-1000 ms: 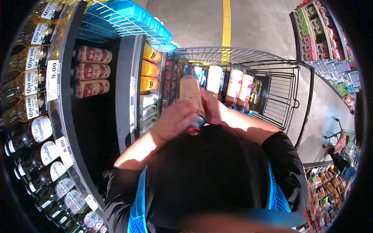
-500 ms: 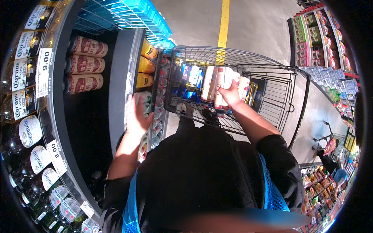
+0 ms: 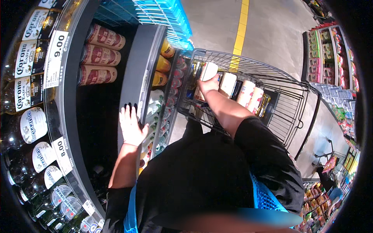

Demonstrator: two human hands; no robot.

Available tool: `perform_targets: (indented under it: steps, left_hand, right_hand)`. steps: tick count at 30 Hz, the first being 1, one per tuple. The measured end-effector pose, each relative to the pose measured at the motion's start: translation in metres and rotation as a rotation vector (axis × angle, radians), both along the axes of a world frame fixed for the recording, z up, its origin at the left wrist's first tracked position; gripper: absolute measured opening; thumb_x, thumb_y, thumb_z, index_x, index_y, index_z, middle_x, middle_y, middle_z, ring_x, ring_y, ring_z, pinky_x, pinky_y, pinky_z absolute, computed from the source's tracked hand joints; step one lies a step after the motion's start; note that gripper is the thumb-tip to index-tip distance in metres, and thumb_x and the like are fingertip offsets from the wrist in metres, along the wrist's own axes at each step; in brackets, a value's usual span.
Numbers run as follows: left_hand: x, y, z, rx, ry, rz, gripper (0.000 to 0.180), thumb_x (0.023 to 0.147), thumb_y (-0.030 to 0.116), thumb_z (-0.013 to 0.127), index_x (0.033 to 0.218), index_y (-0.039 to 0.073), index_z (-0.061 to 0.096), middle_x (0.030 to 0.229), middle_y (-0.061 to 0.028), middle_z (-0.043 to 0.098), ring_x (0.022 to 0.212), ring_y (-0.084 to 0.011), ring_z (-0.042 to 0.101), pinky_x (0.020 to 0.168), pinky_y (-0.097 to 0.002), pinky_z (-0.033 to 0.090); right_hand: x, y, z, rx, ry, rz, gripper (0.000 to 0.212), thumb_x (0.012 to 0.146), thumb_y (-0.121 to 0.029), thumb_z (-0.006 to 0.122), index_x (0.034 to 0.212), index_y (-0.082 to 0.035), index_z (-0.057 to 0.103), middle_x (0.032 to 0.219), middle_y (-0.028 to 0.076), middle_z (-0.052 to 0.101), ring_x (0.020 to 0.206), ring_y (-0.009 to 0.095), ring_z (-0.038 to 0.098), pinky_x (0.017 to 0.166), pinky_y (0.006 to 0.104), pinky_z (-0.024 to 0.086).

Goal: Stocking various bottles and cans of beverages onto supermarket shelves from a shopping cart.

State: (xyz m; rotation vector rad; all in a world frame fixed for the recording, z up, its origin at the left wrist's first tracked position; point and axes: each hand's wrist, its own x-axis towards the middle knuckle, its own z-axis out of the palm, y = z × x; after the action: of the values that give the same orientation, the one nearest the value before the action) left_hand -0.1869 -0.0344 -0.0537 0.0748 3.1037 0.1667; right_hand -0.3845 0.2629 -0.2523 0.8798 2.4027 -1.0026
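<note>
My right hand (image 3: 209,86) reaches into the dark wire shopping cart (image 3: 268,64) and grips a tall cream-topped can (image 3: 210,70) near the cart's left end. To the right of that hand stands another cream can (image 3: 228,84). Two cream cans with red print (image 3: 245,92) sit side by side farther right, next to some yellow-gold cans (image 3: 265,105). My left hand (image 3: 132,125) is open, fingers spread, against the dark shelf edge (image 3: 130,89); it holds nothing.
Three red-and-beige cans (image 3: 100,55) lie on the shelf at left, beside bottles (image 3: 29,93). Orange-yellow cans (image 3: 161,64) and a blue wire basket (image 3: 165,15) are beyond my left hand. A goods rack (image 3: 326,58) stands across the aisle; a person (image 3: 329,186) is at far right.
My right hand has moved left inside the cart with a can in its grip. My left hand has shifted slightly left and its fingers are spread wider. The whole view has turned slightly.
</note>
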Motion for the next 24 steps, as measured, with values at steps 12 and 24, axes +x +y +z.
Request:
perform_targets:
  steps: [12, 24]
  left_hand:
    - [0.006, -0.016, -0.021, 0.058, 0.058, 0.061, 0.085, 0.076, 0.032, 0.076, 0.145, -0.005, 0.042, 0.151, -0.0284, 0.04, 0.143, -0.0497, 0.035, 0.12, -0.0574, 0.027]
    - [0.007, -0.016, -0.021, 0.081, 0.05, 0.1, 0.083, 0.07, 0.026, 0.08, 0.142, -0.002, 0.049, 0.152, -0.0244, 0.041, 0.144, -0.044, 0.035, 0.122, -0.0542, 0.025]
  right_hand:
    - [-0.009, -0.053, -0.004, 0.216, -0.12, 0.12, 0.123, 0.071, -0.043, 0.084, 0.162, -0.008, 0.008, 0.141, 0.023, 0.049, 0.129, 0.035, 0.053, 0.11, 0.0419, 0.045]
    - [-0.003, -0.063, -0.028, 0.252, 0.027, -0.007, 0.111, 0.067, -0.039, 0.089, 0.151, -0.008, 0.024, 0.134, 0.025, 0.051, 0.123, 0.04, 0.055, 0.108, 0.0449, 0.045]
